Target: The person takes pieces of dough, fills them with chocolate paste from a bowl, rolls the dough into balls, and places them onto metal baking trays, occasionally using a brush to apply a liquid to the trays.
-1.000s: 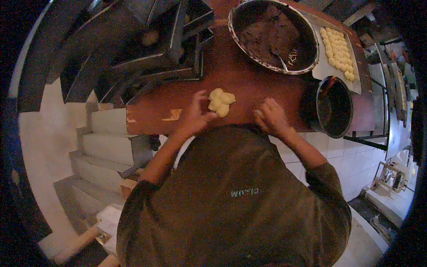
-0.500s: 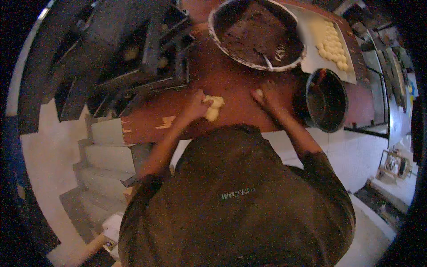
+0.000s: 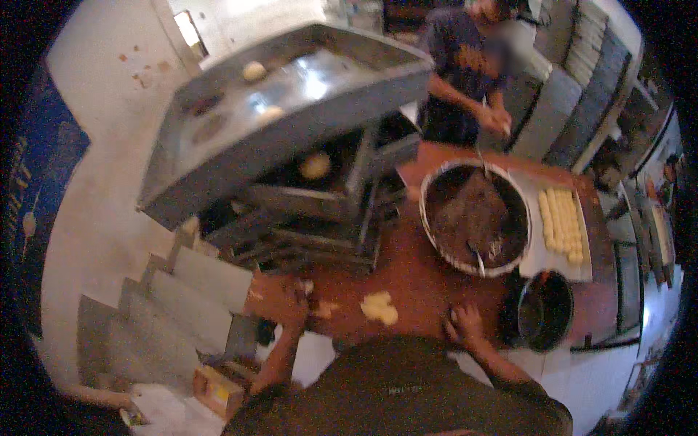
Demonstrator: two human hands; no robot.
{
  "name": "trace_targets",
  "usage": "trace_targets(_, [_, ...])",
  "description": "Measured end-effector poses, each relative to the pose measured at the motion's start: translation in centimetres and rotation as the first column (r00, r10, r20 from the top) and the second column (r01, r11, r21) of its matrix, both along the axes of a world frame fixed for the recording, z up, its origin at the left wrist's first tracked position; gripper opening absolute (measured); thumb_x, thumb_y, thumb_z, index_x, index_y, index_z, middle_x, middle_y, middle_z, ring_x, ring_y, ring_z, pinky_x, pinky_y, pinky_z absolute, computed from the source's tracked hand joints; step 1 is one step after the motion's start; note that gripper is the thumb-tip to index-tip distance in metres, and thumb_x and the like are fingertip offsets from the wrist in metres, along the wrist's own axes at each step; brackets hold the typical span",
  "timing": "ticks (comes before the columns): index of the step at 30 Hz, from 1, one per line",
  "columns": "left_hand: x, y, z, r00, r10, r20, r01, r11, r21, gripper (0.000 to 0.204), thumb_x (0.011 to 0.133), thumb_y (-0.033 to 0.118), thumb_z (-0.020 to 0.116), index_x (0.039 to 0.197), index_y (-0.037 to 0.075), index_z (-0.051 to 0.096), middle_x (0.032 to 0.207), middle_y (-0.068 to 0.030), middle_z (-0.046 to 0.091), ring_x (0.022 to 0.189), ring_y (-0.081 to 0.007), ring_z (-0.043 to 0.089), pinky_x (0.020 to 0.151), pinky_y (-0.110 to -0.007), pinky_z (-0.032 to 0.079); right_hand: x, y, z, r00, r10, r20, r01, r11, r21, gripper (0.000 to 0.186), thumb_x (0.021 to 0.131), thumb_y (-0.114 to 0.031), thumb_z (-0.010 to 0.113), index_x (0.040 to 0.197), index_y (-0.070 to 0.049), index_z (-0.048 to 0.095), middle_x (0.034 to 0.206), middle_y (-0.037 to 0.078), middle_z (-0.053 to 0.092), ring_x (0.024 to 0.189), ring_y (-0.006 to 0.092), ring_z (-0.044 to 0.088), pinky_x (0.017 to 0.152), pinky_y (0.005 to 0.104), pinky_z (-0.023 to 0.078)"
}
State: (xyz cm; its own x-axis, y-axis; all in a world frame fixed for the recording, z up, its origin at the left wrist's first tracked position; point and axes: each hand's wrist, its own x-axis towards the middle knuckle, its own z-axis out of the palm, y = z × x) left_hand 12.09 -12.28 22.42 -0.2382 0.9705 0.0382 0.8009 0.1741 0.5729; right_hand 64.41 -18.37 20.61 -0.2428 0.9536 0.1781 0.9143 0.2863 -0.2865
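Observation:
On the reddish-brown table lies a small cluster of pale yellow dough pieces point(image 3: 379, 308), between my two hands. My left hand point(image 3: 293, 307) is to the left of it, near the table's left end. A small pale bit shows by its fingers, which are too blurred to read. My right hand point(image 3: 467, 324) rests near the table's front edge, its fingers curled round a small pale lump that looks like dough. Beyond it stands a big round basin point(image 3: 424, 211) of dark brown filling with a spoon point(image 3: 476, 258) in it.
Right of my right hand stands a dark pot point(image 3: 545, 312). Behind it, a tray point(image 3: 574, 271) carries rows of dough balls. Stacked deep metal trays point(image 3: 291, 127) rise at the left. Across the table stands another person point(image 3: 465, 73), hands together. Another person's arm point(image 3: 94, 396) shows lower left.
My view has tilted up, bringing the tray stack and the person across into sight. My left hand has moved left, away from the dough cluster; my right hand stays beside the pot.

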Motion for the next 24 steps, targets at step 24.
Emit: trace_targets(24, [-1.2,3.7,-2.5,0.985,0.175,0.012,-0.174,0.969,0.177,0.042,0.095,0.033,0.067,0.111,-0.005,0.067,0.100,-0.0214,0.071,0.088,-0.0368,0.069,0.076,-0.046,0.055,-19.2,26.7,53.6,0.778,0.535,-0.329,-0.338,0.798,0.499,0.058,0.084,-0.034,0.082,0.126,0.000,0.063,0.100,0.010,0.069,0.083,0.0193,0.066,0.072,0.0298,0.053])
